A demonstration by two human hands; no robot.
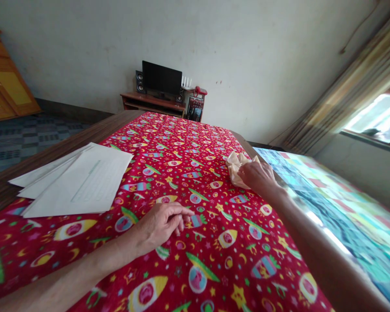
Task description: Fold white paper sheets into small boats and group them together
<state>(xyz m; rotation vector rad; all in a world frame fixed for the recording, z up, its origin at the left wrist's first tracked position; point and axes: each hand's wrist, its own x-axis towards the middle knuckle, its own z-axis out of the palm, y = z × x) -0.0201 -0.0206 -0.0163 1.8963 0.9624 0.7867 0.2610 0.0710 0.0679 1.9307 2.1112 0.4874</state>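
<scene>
A crumpled cream cloth (235, 170) lies near the right edge of the red patterned blanket (188, 190). My right hand (258, 175) is over its right side with the fingers curled into the fabric, and the fingertips are partly hidden. My left hand (164, 221) is at the middle of the blanket, palm down. Its fingers are loosely bent and partly extended, with nothing in them. Left of that hand, a fanned stack of white paper sheets (81, 182) lies partly on the blanket and partly over the brown table edge (6, 195); the top sheet has faint green print.
Beyond the table stands a low wooden desk (152, 102) with a black monitor (161, 78), speakers and a red telephone (199, 90). A wooden cabinet (9, 82) is at far left. On the right are a multicoloured patterned surface (344, 208) and a curtained window (377, 112).
</scene>
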